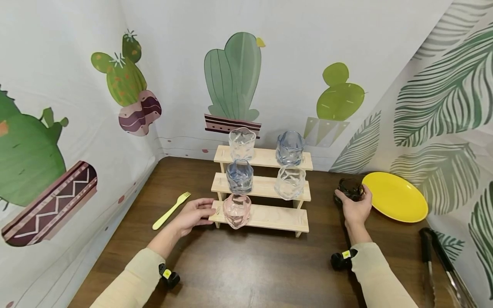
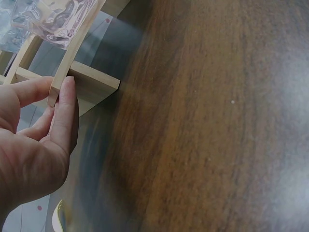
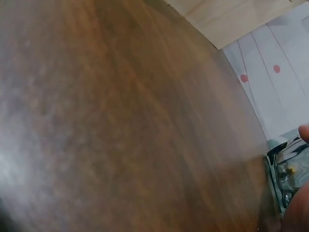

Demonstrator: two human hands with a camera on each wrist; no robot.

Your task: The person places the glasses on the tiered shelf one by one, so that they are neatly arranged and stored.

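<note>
A three-tier wooden stand (image 1: 269, 217) bears several wavy glasses. On its lowest step, at the left, sits a pink glass (image 1: 236, 211). The middle step holds a blue glass (image 1: 240, 176) and a clear glass (image 1: 290, 182); the top step holds another clear glass (image 1: 242, 144) and a blue glass (image 1: 290, 148). My left hand (image 1: 194, 216) pinches the left end of the lowest step between thumb and fingers, as the left wrist view also shows. To the right of the stand, my right hand (image 1: 355, 206) grips a dark glass (image 1: 351, 189); the right wrist view shows only part of it.
A yellow plate (image 1: 396, 197) lies right of the dark glass. Black-handled tongs (image 1: 437, 252) are at the right edge. A yellow-green fork (image 1: 171, 211) lies left of the stand. A cactus-printed cloth (image 1: 177, 94) hangs behind the brown table (image 1: 246, 269).
</note>
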